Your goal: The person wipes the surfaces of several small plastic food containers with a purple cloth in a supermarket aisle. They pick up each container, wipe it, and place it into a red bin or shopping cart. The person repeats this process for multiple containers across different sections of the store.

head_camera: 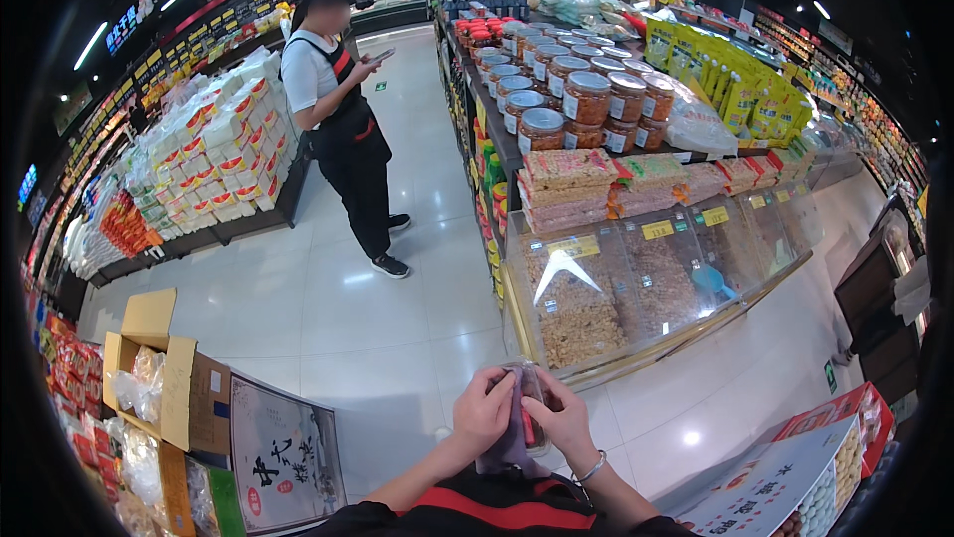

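Observation:
In front of my waist, my left hand (477, 410) grips a purple-grey cloth (503, 455) that hangs down from its fingers. The cloth lies against the side of a small clear plastic container (538, 447). My right hand (564, 421), with a silver bracelet at the wrist, holds that container, its thumb on the near face. Something red shows on or inside the container; its exact nature is unclear. Just beyond both hands stands a clear-fronted bulk food bin (581, 298) holding light brown pieces.
Jars (585, 101) with silver lids and packaged puffed-grain bars (570, 172) sit above the bins. A person (335, 112) holding a phone stands in the aisle. An open cardboard box (179, 395) is at left, white packages (231, 142) behind, and a sign board (753, 485) at right.

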A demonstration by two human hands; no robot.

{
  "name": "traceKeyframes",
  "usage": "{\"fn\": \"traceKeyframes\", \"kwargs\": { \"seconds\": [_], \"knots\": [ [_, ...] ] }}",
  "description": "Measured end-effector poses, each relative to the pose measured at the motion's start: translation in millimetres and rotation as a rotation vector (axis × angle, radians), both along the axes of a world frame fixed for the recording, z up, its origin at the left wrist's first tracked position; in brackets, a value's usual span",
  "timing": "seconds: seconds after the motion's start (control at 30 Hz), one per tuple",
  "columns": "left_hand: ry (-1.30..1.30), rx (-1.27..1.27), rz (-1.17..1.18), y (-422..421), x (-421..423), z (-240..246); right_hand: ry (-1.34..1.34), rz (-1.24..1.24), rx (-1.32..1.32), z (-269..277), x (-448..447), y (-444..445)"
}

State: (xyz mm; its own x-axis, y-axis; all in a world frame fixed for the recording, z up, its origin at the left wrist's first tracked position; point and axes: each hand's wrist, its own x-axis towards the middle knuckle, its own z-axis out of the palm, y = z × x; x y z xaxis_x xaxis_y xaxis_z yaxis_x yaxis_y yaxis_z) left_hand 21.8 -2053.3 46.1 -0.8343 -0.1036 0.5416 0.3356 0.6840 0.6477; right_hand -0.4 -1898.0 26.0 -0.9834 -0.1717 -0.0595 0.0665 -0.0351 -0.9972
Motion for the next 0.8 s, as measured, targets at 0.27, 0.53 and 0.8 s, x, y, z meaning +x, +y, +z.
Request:
{"fn": "traceKeyframes", "kwargs": {
  "seconds": [0.27,0.53,0.8],
  "knots": [
    [0.075,0.003,0.121,-109.4,-25.3,-18.4,-0.003,0.155,0.011,5.3,-43.9,-98.2],
    [-0.055,0.001,0.273,-245.0,-42.2,-31.8,-0.144,0.237,-0.089,18.2,-91.6,-225.3],
    [0.091,0.11,0.431,-369.8,-98.4,-39.8,-0.092,0.359,-0.178,10.6,-160.0,-359.1]
  ]
}}
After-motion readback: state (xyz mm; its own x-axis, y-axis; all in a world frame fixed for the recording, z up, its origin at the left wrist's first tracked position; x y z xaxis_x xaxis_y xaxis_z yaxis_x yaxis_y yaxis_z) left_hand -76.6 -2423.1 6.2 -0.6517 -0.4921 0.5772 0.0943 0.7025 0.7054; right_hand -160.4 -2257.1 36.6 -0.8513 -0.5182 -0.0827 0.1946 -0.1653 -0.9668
